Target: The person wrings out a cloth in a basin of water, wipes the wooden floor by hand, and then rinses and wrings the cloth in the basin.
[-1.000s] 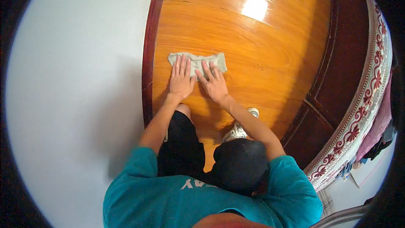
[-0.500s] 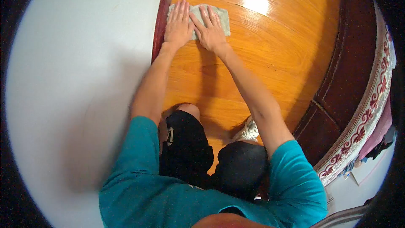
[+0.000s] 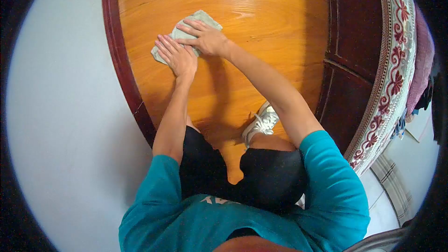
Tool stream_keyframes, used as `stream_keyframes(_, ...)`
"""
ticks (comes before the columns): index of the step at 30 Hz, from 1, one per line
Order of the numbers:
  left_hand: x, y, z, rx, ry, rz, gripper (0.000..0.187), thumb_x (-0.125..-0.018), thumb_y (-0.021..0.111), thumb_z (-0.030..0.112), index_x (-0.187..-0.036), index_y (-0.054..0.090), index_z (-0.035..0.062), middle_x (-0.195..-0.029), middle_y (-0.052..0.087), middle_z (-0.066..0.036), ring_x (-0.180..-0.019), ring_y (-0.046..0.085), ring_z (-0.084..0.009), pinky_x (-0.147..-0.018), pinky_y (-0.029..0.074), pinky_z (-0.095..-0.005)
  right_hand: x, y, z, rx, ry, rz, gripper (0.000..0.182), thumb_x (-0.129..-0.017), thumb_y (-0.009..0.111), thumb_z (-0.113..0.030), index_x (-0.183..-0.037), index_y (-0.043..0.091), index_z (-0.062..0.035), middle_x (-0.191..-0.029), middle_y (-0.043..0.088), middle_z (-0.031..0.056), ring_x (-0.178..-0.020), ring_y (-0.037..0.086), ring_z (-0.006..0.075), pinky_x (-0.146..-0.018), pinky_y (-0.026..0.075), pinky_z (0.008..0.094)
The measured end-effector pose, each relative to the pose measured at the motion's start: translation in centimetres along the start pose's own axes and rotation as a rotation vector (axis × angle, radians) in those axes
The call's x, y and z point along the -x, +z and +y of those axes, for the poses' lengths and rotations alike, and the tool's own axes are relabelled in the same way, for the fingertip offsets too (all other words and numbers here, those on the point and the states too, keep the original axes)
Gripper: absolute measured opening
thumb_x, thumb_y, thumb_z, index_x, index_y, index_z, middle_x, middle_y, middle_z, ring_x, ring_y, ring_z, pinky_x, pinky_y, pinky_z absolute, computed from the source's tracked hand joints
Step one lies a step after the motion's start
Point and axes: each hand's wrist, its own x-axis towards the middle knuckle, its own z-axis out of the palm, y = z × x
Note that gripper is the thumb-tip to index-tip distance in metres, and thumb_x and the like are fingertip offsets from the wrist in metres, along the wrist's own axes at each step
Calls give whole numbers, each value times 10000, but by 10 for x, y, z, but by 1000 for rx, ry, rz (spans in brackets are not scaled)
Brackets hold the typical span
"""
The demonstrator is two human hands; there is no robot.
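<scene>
A pale grey-green cloth [image 3: 204, 17] lies flat on the glossy orange wooden floor [image 3: 270, 32], turned at a slant. My left hand [image 3: 179, 59] presses on its lower left part, palm down with the fingers stretched out. On the cloth's right part rests my right hand [image 3: 205, 38], also flat, its fingers spread and pointing left. The two hands are close together, and neither grips the cloth.
A dark red baseboard [image 3: 122, 60] runs along the white wall [image 3: 60, 88] at the left. Dark brown furniture [image 3: 352, 32] with a patterned fabric edge [image 3: 396, 65] stands at the right. A white shoe [image 3: 263, 123] is on the floor between the arms.
Both hands and the cloth have moved away from the baseboard, and the cloth has turned to a slant. The view has shifted, so more of the right side shows.
</scene>
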Motion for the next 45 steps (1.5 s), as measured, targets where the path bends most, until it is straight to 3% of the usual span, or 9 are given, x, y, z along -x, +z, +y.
stream_keyframes(5, -33, 16, 48, 67, 8, 7, 756, -1007, 402, 337, -1516, 138, -156, -1630, 43, -302, -1523, -1, -439, -1223, 7, -540, 13, -13, 57, -5, 25, 97, 583, -910, 570, -205, -1470, 490, -347, -1641, 256, 44, -1513, 205, 314, -1233, 214, 463)
stream_keyframes(13, -108, 57, 151, 102, 410, -26, 749, -1021, 368, 374, -1537, 138, -118, -1642, 62, -269, -1532, -2, -405, -1231, 12, -514, 85, -46, 168, 96, 185, 283, 427, -1043, 459, -332, -1468, 493, -335, -1636, 264, 65, -1506, 191, 364, -1238, 185, 475)
stream_keyframes(19, -18, 34, 167, 31, 573, -204, 696, -1014, 418, 329, -1521, 226, -108, -1629, 139, -271, -1516, 105, -436, -1219, 95, -549, 188, -26, 101, -117, 280, 350, 450, -967, 555, -234, -1417, 562, -248, -1595, 334, 131, -1473, 254, 420, -1210, 220, 540)
stream_keyframes(22, 65, 21, 173, 15, 638, -347, 676, -999, 451, 298, -1507, 264, -107, -1616, 182, -276, -1509, 135, -439, -1216, 118, -554, 256, -14, 35, -224, 401, 241, 479, -967, 561, -210, -1445, 528, -235, -1604, 318, 117, -1487, 231, 411, -1208, 216, 552)
stream_keyframes(26, 155, 10, 161, 116, 581, -497, 675, -988, 472, 275, -1506, 265, -105, -1613, 191, -267, -1510, 136, -433, -1215, 121, -557, 315, 7, -32, -358, 493, 109, 502, -979, 573, -221, -1473, 492, -256, -1611, 309, 81, -1498, 217, 384, -1211, 214, 545)
stream_keyframes(29, 165, 13, 166, 109, 517, -531, 660, -986, 482, 249, -1509, 274, -96, -1608, 216, -255, -1505, 156, -427, -1211, 131, -551, 318, 16, -37, -369, 522, 137, 509, -974, 592, -234, -1472, 493, -265, -1606, 318, 69, -1499, 228, 363, -1215, 219, 524)
stream_keyframes(37, 32, 47, 208, 222, 343, -132, 634, -1016, 385, 234, -1551, 203, -54, -1649, 132, -220, -1526, 99, -403, -1227, 53, -529, 206, -21, 104, -104, 283, 311, 412, -928, 613, -236, -1330, 608, -146, -1576, 377, 61, -1474, 297, 325, -1204, 257, 490)
stream_keyframes(43, -79, 80, 278, 112, 538, -49, 637, -1011, 388, 300, -1542, 270, -32, -1641, 181, -208, -1524, 111, -391, -1228, 70, -513, 206, -61, 198, 123, 428, 312, 448, -973, 565, -290, -1415, 543, -220, -1609, 327, 36, -1491, 258, 312, -1221, 238, 469)
stream_keyframes(45, -87, 86, 305, 111, 629, -53, 639, -1008, 395, 308, -1540, 279, -27, -1642, 187, -197, -1526, 112, -380, -1231, 70, -502, 233, -64, 212, 97, 498, 445, 443, -1000, 541, -297, -1443, 515, -285, -1623, 286, 56, -1502, 223, 312, -1224, 226, 468)
